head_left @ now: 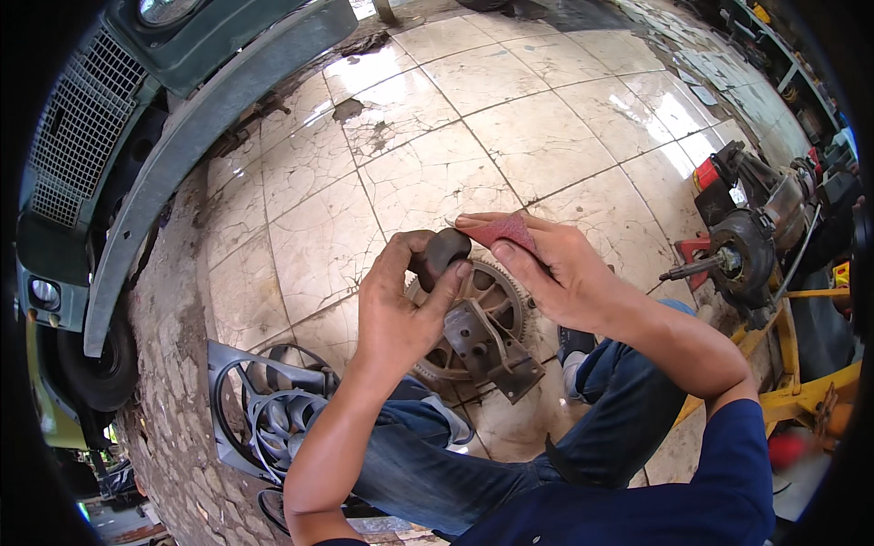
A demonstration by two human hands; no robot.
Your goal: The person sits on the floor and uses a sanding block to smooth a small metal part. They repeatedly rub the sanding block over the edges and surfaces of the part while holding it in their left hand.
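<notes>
My left hand (403, 296) is closed around a dark, round-faced metal part (448, 247), held up in front of me with its flat face showing. Between the thumb and fingers of my right hand (564, 273) is a folded piece of reddish sandpaper (515, 233). Its edge is close to the dark part; whether they touch I cannot tell. Below both hands, a toothed metal flywheel (510, 300) lies on the tiles between my feet. A greasy metal bracket (480, 343) with holes rests over it and hides part of it.
At the left stands a vehicle with a grey bumper (182, 155). A metal panel with cables (273, 414) lies by my left leg. On the right, a greasy mechanical assembly (742, 259) sits by a yellow frame (787, 355). Cracked floor tiles (428, 173) stretch ahead.
</notes>
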